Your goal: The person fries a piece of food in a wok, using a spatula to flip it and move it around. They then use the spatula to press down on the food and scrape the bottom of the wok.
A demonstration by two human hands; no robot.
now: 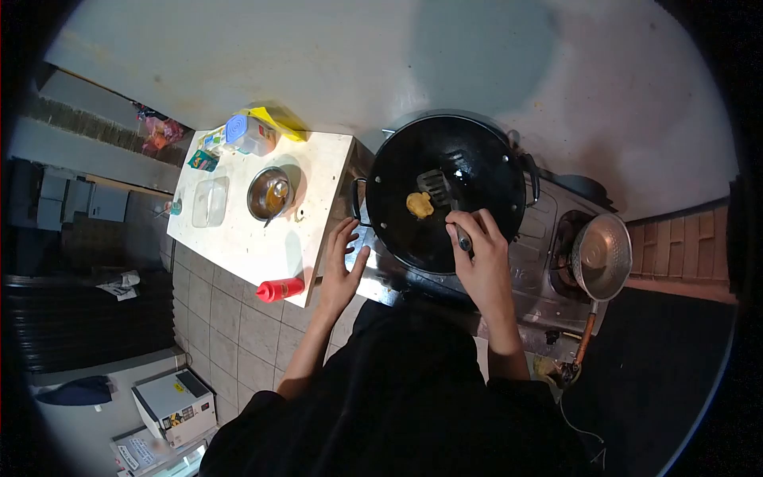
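My right hand (479, 253) is wrapped round the handle of a slotted spatula (434, 186), whose blade lies inside a big black wok (477, 163). Beside the blade, a small golden fritter-like piece (420, 205) rests on the wok's surface. My left hand (345, 262) hovers near the wok's left loop handle (357, 201), fingers apart and holding nothing. The wok stands on a metal gas stove (534, 266).
A hammered saucepan (602, 256) sits on the right burner, its wooden handle pointing toward me. On the white table (258, 242) at left are a metal bowl (270, 193) with a utensil, a clear plastic container (211, 202), a lidded tub (251, 135) and a red squeeze bottle (280, 289).
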